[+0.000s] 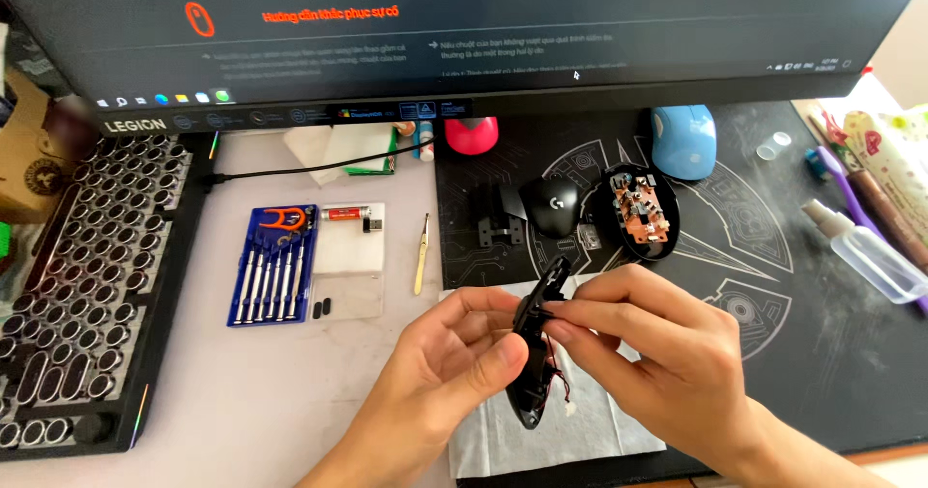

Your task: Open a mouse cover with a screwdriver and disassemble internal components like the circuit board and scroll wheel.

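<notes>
My left hand [440, 372] grips a black mouse shell [534, 353] held on edge over a white tissue [503, 440], thumb pressed on its side. My right hand [657, 353] pinches the shell's upper edge from the right; thin red and black wires with a small white plug hang from its lower end. Behind, on the dark desk mat [822, 285], lie an opened mouse base with an orange circuit board [643, 210], a black mouse top cover [553, 205] and a small black part [501, 219].
A blue case of small screwdrivers [273, 266], its clear lid holding a battery [348, 256], and tweezers [421, 254] lie left. A keyboard [82, 285] sits far left, a monitor [464, 24] behind. A blue mouse [683, 140], pink mouse [472, 132] and spray bottle [865, 251] stand around.
</notes>
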